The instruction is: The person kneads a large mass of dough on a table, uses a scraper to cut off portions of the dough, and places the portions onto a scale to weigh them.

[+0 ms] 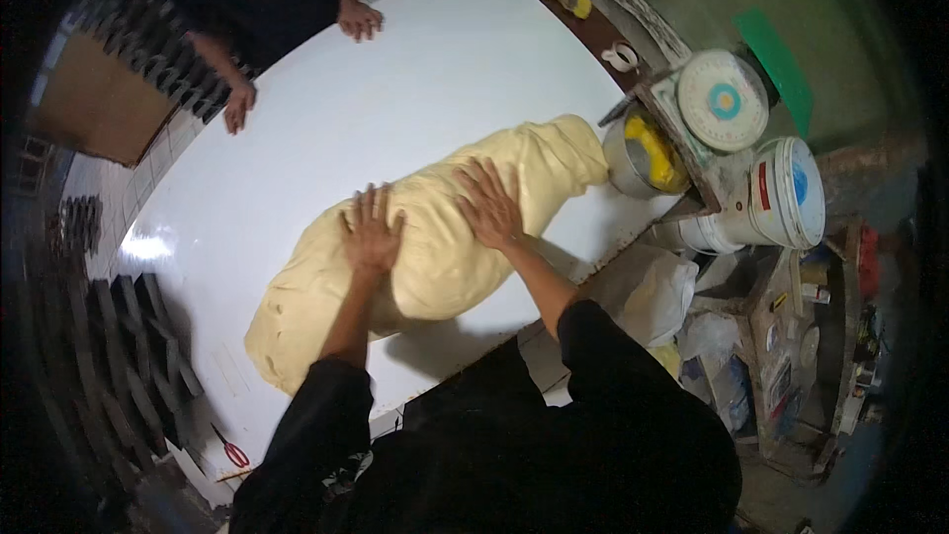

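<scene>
A long, thick mass of pale yellow dough (445, 272) lies slantwise across the white table (386, 129), from near left to far right. My left hand (372, 234) presses flat on its middle, fingers spread and pointing away from me. To the right of it, my right hand (489, 206) also rests on the dough with its fingers apart. Folds and creases run over the dough's surface around both hands. The dough's far right end lies close beside a metal pot (643, 153) with something yellow in it.
A person stands across the table, one hand (359, 20) on its edge. At right are a dial scale (724, 99), white buckets (791, 193) and plastic bags (660, 297). Red-handled scissors (233, 452) lie at the near left corner. Stacked dark trays (138, 346) stand left; a brush (573, 4) lies far right.
</scene>
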`<state>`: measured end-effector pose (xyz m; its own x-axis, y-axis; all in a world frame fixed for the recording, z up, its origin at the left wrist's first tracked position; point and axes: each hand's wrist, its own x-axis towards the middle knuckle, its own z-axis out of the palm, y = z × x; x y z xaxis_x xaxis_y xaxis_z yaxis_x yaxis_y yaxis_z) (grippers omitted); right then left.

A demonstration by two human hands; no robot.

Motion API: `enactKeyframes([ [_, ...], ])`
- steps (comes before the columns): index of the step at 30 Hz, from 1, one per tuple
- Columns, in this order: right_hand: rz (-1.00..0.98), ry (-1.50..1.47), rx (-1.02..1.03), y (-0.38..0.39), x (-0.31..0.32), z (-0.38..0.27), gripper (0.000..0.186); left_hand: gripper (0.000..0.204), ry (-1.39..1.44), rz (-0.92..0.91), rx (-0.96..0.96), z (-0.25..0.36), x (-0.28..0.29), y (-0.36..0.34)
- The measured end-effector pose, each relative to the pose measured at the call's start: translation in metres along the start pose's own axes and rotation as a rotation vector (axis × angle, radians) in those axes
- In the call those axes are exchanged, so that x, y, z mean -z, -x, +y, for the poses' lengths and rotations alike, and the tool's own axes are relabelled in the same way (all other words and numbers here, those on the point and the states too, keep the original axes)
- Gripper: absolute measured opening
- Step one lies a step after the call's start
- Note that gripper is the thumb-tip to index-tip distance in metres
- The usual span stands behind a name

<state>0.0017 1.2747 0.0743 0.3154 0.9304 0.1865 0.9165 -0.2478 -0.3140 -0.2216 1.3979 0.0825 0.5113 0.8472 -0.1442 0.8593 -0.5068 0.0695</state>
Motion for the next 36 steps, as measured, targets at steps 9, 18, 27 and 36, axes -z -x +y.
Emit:
enactKeyframes([
  [9,-0.337,-0.846,-0.165,-0.108,0.077,0.108,0.049,0.041,1.059,0.48,0.278,-0.057,0.087,-0.107],
  [18,-0.061,-0.152,-0.105,-0.038,0.029,0.137,0.06,0.085,0.131,0.017,-0.12,0.151,0.011,-0.019],
  [27,0.258,-0.768,-0.278,-0.055,0.13,0.102,0.043,0.067,1.149,-0.115,0.334,0.038,0.103,0.038],
  [36,-0.246,-0.771,-0.596,-0.011,-0.023,0.038,0.066,0.087,0.718,0.033,0.844,0.053,-0.001,0.038],
])
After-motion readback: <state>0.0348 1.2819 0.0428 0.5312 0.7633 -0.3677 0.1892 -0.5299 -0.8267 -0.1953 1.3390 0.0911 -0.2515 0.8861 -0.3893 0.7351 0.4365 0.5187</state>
